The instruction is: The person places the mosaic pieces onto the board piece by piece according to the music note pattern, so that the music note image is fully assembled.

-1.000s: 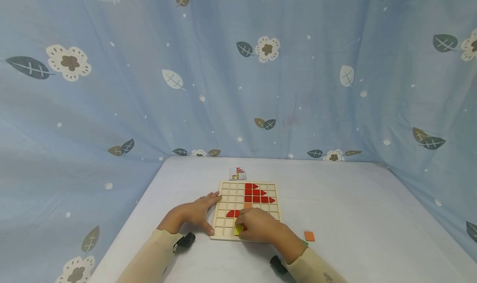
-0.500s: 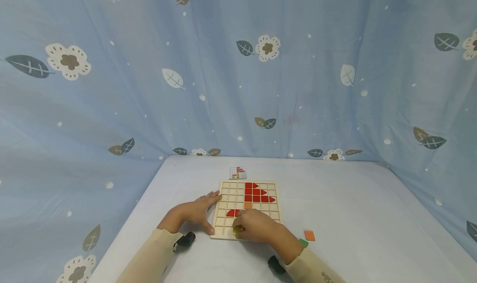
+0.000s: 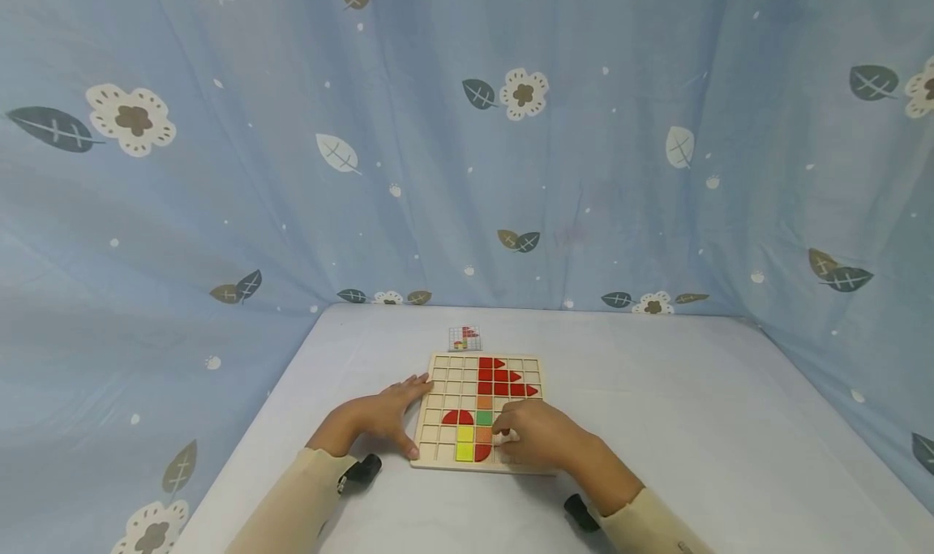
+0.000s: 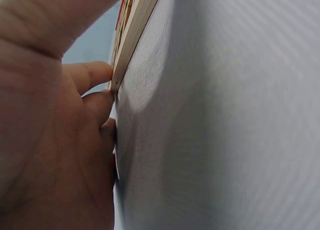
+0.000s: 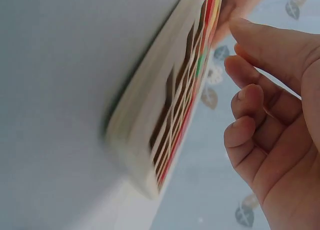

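A wooden grid board [image 3: 447, 387] lies on the table, with several coloured tiles in its cells. Red tiles [image 3: 486, 376] form rows at the top, and a red half-round shape [image 3: 457, 417] sits lower down. Two yellow squares [image 3: 465, 443] stand beside a column holding an orange square [image 3: 484, 402], a green square [image 3: 484, 418], another orange tile and a red rounded tile [image 3: 482, 453]. My left hand [image 3: 384, 414] touches the board's left edge with spread fingers. Over the board's right part hovers my right hand [image 3: 537, 434], fingers loosely bent, holding nothing in the right wrist view.
Behind the board lies a small pattern card [image 3: 464, 338] with a printed grid. White cloth [image 3: 700, 392] covers the table, and a blue patterned curtain [image 3: 423, 173] hangs around its back and sides.
My right hand has moved right, off the yellow tiles, uncovering them and the column beside them. The loose orange and green pieces at the right are now hidden behind my right arm. Left hand unmoved.
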`<action>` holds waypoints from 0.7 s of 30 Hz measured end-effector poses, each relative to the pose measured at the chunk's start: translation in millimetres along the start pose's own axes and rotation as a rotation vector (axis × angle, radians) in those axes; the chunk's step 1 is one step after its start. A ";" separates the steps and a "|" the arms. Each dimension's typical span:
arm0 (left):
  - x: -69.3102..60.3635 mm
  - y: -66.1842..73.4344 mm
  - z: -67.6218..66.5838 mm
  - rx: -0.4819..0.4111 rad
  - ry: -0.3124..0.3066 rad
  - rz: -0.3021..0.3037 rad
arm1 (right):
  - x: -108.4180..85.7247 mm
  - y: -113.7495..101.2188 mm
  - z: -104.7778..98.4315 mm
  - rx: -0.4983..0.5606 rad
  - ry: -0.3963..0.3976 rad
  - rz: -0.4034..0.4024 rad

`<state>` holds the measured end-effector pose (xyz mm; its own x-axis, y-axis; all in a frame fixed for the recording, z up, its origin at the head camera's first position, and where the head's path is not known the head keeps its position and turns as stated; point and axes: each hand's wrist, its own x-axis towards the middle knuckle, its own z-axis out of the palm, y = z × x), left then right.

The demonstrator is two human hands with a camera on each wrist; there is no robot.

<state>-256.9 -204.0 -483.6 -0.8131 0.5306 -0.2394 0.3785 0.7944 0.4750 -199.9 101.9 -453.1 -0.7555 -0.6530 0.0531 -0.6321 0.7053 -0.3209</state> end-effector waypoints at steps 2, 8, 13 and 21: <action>-0.1 0.0 -0.1 0.001 0.002 -0.005 | -6.8 7.1 -3.6 -0.009 0.005 0.010; -0.2 1.6 -0.3 -0.008 0.005 -0.011 | -29.8 27.4 -14.1 0.002 0.011 0.070; -0.7 1.5 -0.5 -0.014 0.009 -0.002 | -49.7 41.2 -21.3 0.001 0.007 0.161; -2.0 2.3 -1.5 -0.022 0.004 0.000 | -76.0 60.1 -29.3 0.060 -0.048 0.319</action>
<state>-255.0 -203.7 -480.7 -0.8148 0.5296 -0.2359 0.3692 0.7877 0.4932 -185.5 202.0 -448.8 -0.9038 -0.4154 -0.1031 -0.3529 0.8596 -0.3695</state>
